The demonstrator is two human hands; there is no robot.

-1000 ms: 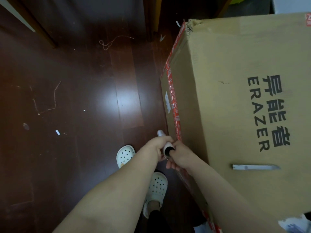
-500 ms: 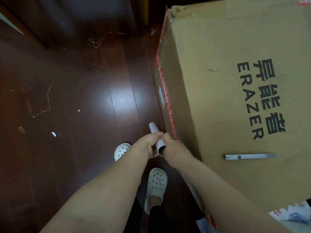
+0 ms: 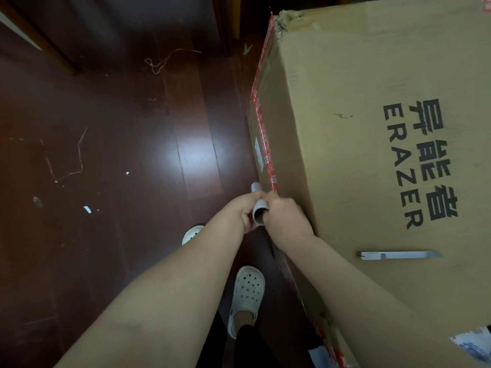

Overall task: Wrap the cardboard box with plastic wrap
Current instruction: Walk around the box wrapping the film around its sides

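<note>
We look down at a large cardboard box (image 3: 358, 160) standing on a dark, glossy wooden floor (image 3: 106, 235); it fills the right side of the view. On its top face, bold black print reads "ERAZER", turned sideways to us, with three Chinese characters, 异能者, printed beside it. Red tape (image 3: 265, 134) with white lettering too small for us to read runs along the box's left top edge. A small white label (image 3: 259, 152) sits on the side just below the tape, its text also illegible. The far corner of the box is torn and crumpled.

At the near part of that taped edge, two bare forearms reach forward. The left hand (image 3: 243, 212) and the right hand (image 3: 285, 216) both curl their fingers round a pale grey tube (image 3: 259, 207), one on each side. The tube is held almost against the box's edge, its open end facing us. It seems to be the roll of plastic wrap, though we cannot make out any film.

A slim silver cutter (image 3: 398, 254) lies flat on top of the box, near the person. A printed sheet (image 3: 473, 343) shows at the lower right corner. Below the arms we see white perforated clogs (image 3: 247, 290) on the person's feet. Scraps of string (image 3: 164, 59) and small white flecks lie scattered on the floor.
</note>
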